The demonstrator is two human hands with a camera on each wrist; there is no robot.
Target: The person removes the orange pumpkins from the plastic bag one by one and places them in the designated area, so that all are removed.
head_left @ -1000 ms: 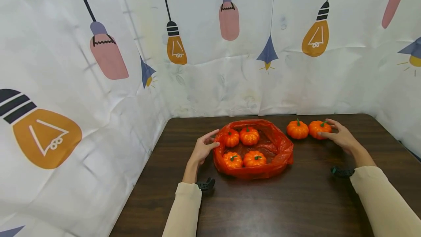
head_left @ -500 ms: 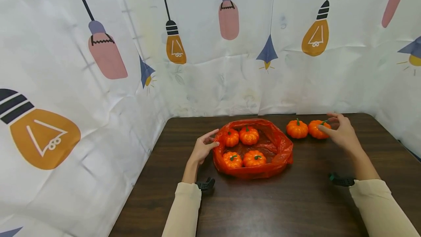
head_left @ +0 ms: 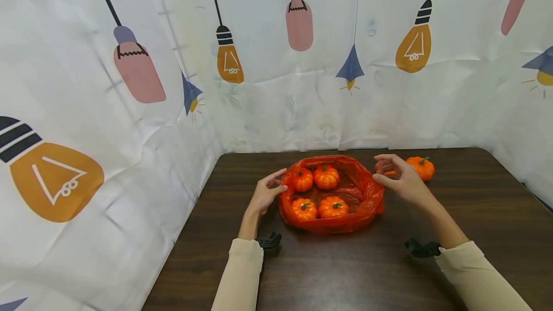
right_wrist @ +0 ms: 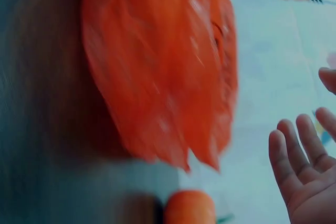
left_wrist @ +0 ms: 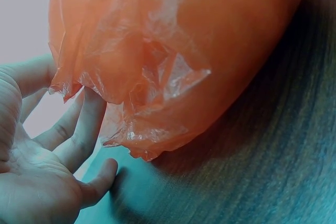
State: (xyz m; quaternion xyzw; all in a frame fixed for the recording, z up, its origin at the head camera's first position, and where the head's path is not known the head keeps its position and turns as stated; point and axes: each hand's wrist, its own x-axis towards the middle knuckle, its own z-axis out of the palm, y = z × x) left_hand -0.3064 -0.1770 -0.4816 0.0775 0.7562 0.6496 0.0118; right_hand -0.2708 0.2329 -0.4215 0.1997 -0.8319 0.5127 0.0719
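A red plastic bag [head_left: 337,227] stands wide open on the table, with several small orange pumpkins [head_left: 326,177] inside. At its left side, my left hand [head_left: 264,197] holds the rim; in the left wrist view the fingertips go behind the crinkled edge of the bag [left_wrist: 210,51]. My right hand [head_left: 402,181] hovers just past the bag's right rim, fingers spread and nothing in them. It mostly hides one loose pumpkin behind it. Another loose pumpkin [head_left: 422,168] sits right of that hand. The right wrist view shows the spread fingers [right_wrist: 294,156] apart from the bag.
The dark wooden table [head_left: 345,272] carries everything. Behind it and at the left hangs a white cloth [head_left: 276,109] printed with lamps and bulbs. Black bands are on the left wrist [head_left: 269,241] and right wrist [head_left: 422,248].
My right hand has left the rightmost loose pumpkin and moved left, in front of the other loose one, close to the bag. The left hand and the bag have stayed put.
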